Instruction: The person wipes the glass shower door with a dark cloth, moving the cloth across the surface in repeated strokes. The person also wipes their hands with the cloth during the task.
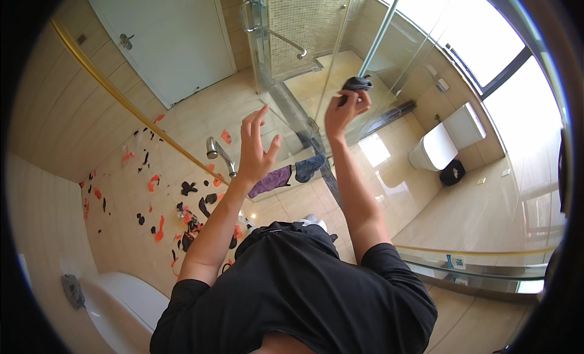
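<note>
My left hand [258, 148] is raised with its fingers apart and holds nothing, above a chrome faucet-like fitting [221, 154]. In my right hand [345, 112] is a small bundle of dark cloth [357, 84], gripped between thumb and fingers in front of the glass shower panel. Between and below the hands, a purple cloth [271, 181] and a blue-grey cloth [310, 168] hang side by side over a glass edge. Many black and orange-red scraps [189, 188] lie scattered over the tiled floor at the left.
A white toilet [435, 144] with a black bin [452, 173] beside it stands at the right. A white door [166, 39] is at the upper left. A gold-edged glass panel [132, 110] crosses the left side. A white bathtub [130, 304] is at the lower left, with grey cloth [73, 291] on its rim.
</note>
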A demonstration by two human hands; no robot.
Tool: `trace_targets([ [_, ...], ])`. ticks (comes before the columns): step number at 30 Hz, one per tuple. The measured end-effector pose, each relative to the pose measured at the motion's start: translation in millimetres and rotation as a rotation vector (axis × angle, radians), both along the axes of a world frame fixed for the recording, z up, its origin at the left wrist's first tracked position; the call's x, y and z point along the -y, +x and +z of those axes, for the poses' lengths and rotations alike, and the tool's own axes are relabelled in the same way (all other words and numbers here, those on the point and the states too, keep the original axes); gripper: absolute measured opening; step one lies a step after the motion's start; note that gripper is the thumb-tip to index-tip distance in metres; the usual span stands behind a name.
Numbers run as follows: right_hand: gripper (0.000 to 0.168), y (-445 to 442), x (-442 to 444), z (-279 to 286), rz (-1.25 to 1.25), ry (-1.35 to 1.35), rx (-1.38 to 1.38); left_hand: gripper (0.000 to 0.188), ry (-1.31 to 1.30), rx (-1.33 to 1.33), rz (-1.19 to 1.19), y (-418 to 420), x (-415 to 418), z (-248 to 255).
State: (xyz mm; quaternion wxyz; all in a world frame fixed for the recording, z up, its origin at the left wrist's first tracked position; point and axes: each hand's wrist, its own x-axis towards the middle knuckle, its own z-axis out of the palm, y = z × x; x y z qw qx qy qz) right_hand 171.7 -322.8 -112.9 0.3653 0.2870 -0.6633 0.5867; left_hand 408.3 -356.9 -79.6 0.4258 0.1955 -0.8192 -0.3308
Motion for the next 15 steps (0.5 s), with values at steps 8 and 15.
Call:
trace_targets([
  [8, 0.028, 85.2, 12.5, -34.5, 0.592, 0.425, -0.600, 0.047, -0.055, -0.049, 0.260, -18.4, -6.6, -7.0],
  [15, 0.012, -64.0, -15.8, -10.4, 0.290, 0.134, -0.273, 0.046, -0.047, -0.029, 0.407, -37.9, -23.7, -3.8],
])
